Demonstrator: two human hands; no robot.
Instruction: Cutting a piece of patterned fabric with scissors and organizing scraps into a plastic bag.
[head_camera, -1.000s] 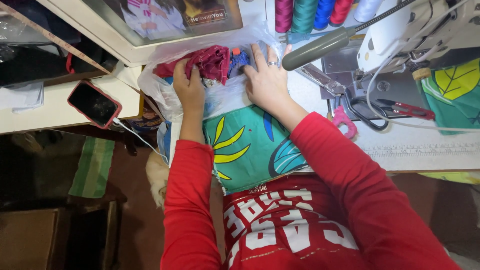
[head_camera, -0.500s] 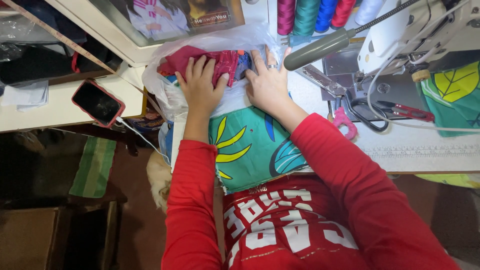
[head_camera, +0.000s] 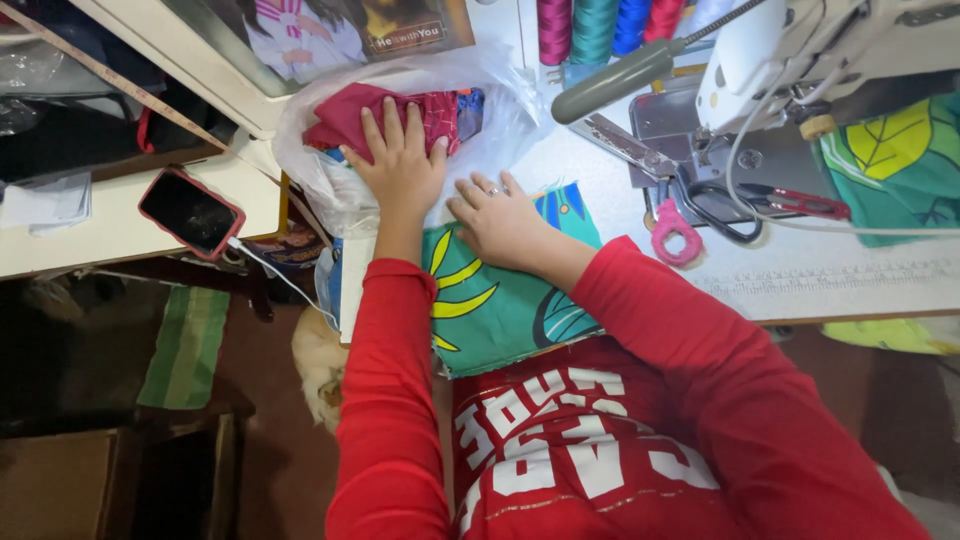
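My left hand (head_camera: 402, 160) lies flat, fingers spread, on dark red cloth (head_camera: 345, 115) inside a clear plastic bag (head_camera: 505, 90) at the back left of the sewing table. My right hand (head_camera: 497, 218), a ring on one finger, rests palm down on a teal fabric piece with yellow leaf print (head_camera: 490, 300) that hangs over the table's front edge. Both arms wear red sleeves. Neither hand grips anything.
A white sewing machine (head_camera: 800, 50) stands at the right with green leaf fabric (head_camera: 895, 160) under it. Scissors with pink handles (head_camera: 660, 215), red snips (head_camera: 800, 200) and thread spools (head_camera: 595, 25) lie nearby. A phone in a pink case (head_camera: 190, 212) rests on the left shelf.
My right hand came back from the bag onto the teal fabric. My left hand shifted right and now presses flat on the red cloth in the bag.
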